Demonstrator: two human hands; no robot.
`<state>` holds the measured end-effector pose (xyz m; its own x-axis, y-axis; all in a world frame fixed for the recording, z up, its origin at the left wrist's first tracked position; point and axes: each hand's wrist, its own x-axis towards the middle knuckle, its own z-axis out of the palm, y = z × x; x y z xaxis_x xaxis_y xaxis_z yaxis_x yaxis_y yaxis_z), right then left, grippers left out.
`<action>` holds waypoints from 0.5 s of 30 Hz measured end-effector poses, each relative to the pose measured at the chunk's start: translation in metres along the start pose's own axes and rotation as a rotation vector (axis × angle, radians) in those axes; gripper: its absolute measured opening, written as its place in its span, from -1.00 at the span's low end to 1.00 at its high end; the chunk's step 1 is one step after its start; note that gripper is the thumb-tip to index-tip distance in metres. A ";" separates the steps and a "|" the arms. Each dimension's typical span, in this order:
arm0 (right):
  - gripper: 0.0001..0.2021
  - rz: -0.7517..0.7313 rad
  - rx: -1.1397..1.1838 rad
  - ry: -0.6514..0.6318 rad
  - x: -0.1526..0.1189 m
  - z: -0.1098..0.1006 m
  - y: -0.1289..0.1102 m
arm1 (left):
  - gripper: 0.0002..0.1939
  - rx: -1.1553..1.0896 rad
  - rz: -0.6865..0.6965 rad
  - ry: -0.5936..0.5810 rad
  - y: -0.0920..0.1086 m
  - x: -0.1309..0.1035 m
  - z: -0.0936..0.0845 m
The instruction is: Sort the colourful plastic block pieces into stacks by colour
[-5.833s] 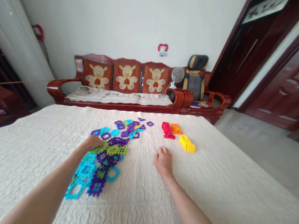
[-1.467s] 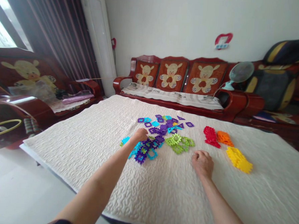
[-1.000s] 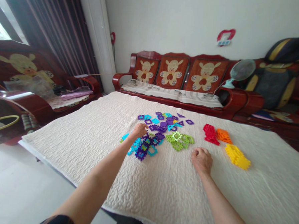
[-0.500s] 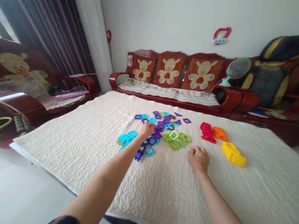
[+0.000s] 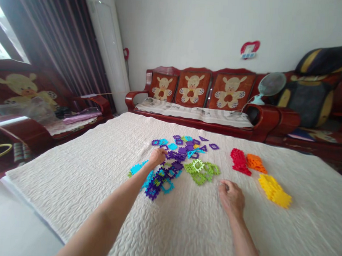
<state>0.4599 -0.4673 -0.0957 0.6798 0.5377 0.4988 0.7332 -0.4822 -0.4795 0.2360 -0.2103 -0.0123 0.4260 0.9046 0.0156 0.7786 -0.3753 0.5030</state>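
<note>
My left hand point(image 5: 158, 156) is closed in a pinch at the left side of a mixed pile. Its fingertips meet the edge of a purple interlocking piece point(image 5: 174, 156); the exact grip is partly hidden. Blue interlocking pieces point(image 5: 137, 167) lie beside my left wrist, some behind the forearm. Nearer me, a linked purple strip point(image 5: 154, 187) overlaps blue and green pieces. A cluster of green interlocking pieces point(image 5: 202, 172) sits between my hands. My right hand point(image 5: 232, 197) rests on the cover with curled fingers, nothing visible in them, just right of the green cluster.
Red pieces point(image 5: 239, 162), orange pieces point(image 5: 256, 163) and a yellow stack point(image 5: 274, 191) lie at the right on the cream quilted cover point(image 5: 85, 180). A wooden sofa point(image 5: 194, 121) stands beyond the far edge, with a small fan point(image 5: 272, 84) at its right.
My left hand has moved left and slightly nearer me, and purple pieces now reach out toward its fingertips. My right hand stays curled beside the green pieces. The view has tilted up slightly.
</note>
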 end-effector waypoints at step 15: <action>-0.68 0.005 -0.002 0.003 -0.001 -0.003 -0.003 | -0.34 0.054 0.665 -0.157 0.089 -0.041 0.081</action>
<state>0.4574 -0.4679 -0.0928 0.6836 0.5328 0.4988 0.7298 -0.4865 -0.4803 0.3253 -0.2969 -0.0385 0.8800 0.4400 0.1788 0.3484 -0.8540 0.3864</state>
